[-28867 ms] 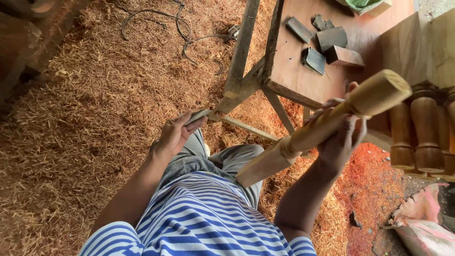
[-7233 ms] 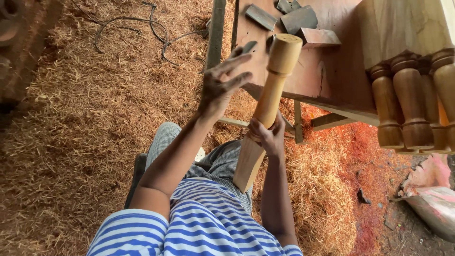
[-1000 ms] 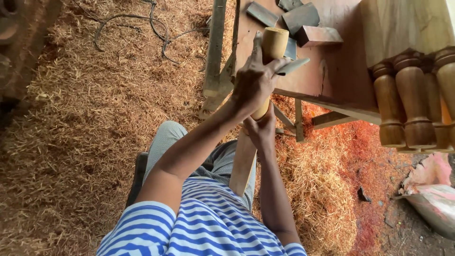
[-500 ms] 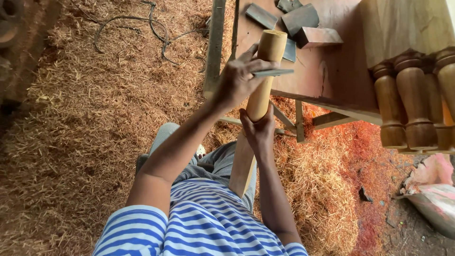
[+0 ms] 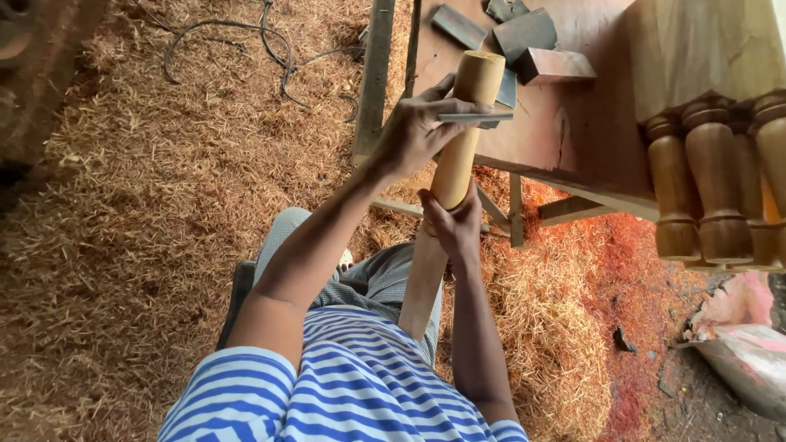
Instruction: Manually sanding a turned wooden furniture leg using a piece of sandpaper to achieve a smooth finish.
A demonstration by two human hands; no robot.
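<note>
A long pale turned wooden post [image 5: 460, 135] stands tilted between my knees, its thick round top near the bench edge. My right hand [image 5: 452, 226] grips it around the middle from behind. My left hand [image 5: 417, 127] is up near the top, pressing a thin flat grey piece [image 5: 475, 118], perhaps sandpaper or a scraper, against the post's side.
A brown wooden bench [image 5: 573, 123] stands ahead, with several dark wood blocks [image 5: 524, 45] on it. Turned wooden legs [image 5: 712, 192] hang at the right. Wood shavings [image 5: 147, 213] cover the floor, with a cable [image 5: 246, 49] at the back and a pink sack [image 5: 741, 336] lower right.
Over the last second my left hand slid up along the post with the flat grey piece, from near my right hand towards the top. My right hand kept its grip.
</note>
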